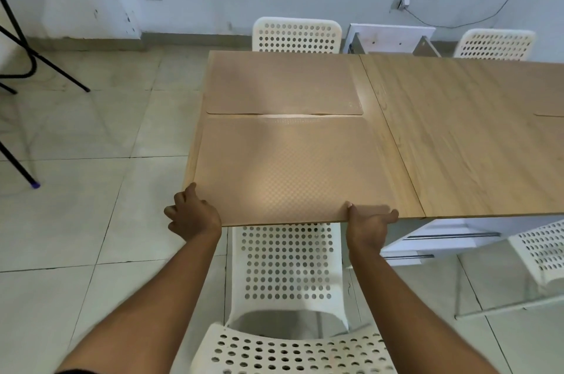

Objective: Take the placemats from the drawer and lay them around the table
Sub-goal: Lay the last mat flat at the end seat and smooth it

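Observation:
Two tan placemats lie on the left end of the wooden table (457, 135). The far placemat (280, 83) sits flat by the far edge. The near placemat (287, 169) reaches the table's front edge. My left hand (192, 213) pinches its near left corner, thumb on top. At its near right corner my right hand (370, 221) grips it, thumb on top and fingers under the edge. An edge of a third placemat (549, 114) shows at the far right.
A white perforated chair (287, 266) stands under the table right in front of me. Two more white chairs (296, 34) (494, 44) stand at the far side, another (543, 251) at the near right. White drawers with metal handles (439, 239) sit under the table. Black stool legs (27, 62) stand at left.

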